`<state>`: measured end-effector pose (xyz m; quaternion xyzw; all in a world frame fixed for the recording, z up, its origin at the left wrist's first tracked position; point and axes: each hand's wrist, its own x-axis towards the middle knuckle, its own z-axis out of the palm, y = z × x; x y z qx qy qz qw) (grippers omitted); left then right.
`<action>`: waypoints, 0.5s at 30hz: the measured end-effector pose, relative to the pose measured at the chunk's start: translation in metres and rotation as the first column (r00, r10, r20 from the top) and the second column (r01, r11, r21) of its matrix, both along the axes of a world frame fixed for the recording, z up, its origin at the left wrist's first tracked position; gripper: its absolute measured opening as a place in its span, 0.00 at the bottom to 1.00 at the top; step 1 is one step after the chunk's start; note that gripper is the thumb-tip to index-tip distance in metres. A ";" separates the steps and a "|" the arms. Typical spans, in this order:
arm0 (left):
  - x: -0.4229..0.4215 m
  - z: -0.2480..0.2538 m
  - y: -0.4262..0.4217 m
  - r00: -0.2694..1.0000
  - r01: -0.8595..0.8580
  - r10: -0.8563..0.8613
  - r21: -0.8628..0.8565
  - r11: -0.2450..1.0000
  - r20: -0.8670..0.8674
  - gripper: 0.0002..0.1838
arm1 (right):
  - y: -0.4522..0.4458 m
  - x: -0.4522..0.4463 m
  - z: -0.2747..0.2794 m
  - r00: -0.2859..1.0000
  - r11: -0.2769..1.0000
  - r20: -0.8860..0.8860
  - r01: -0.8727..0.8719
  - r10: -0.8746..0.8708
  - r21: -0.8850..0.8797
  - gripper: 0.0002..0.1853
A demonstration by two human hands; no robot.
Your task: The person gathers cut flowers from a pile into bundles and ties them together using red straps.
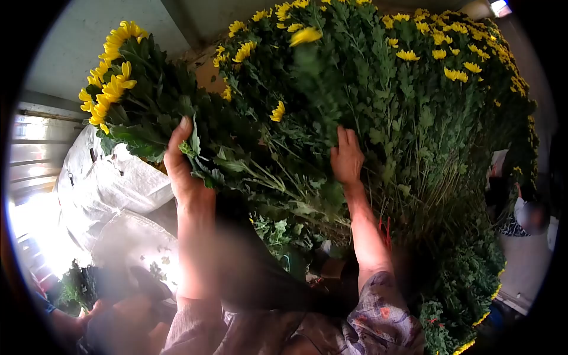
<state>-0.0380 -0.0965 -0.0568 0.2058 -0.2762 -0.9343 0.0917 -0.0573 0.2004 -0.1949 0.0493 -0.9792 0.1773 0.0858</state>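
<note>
My left hand (186, 163) is wrapped round a bunch of yellow chrysanthemums (115, 89). Its blooms point up and left, while the leafy stems trail down to the right. In my right hand (347, 157) is a single chrysanthemum (313, 74), blurred by motion, with its yellow head up. The fingers close round its lower stem, partly hidden by leaves. Just beyond this hand stands a big heap of chrysanthemums (390, 89), green stems packed side by side with yellow heads along the top.
White sacking (112, 183) lies at the left. Another person's hand (89, 313) is beside greenery at the lower left. At the far right, another person (523, 216) is near the heap's edge. More leafy stems (461, 278) lie at the lower right. A grey wall (112, 47) rises behind.
</note>
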 end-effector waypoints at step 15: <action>-0.001 -0.005 -0.004 1.000 0.016 -0.016 0.001 1.000 -0.025 0.20 | 0.061 0.045 -0.071 0.956 0.945 0.291 -0.063 -0.035 0.321 0.33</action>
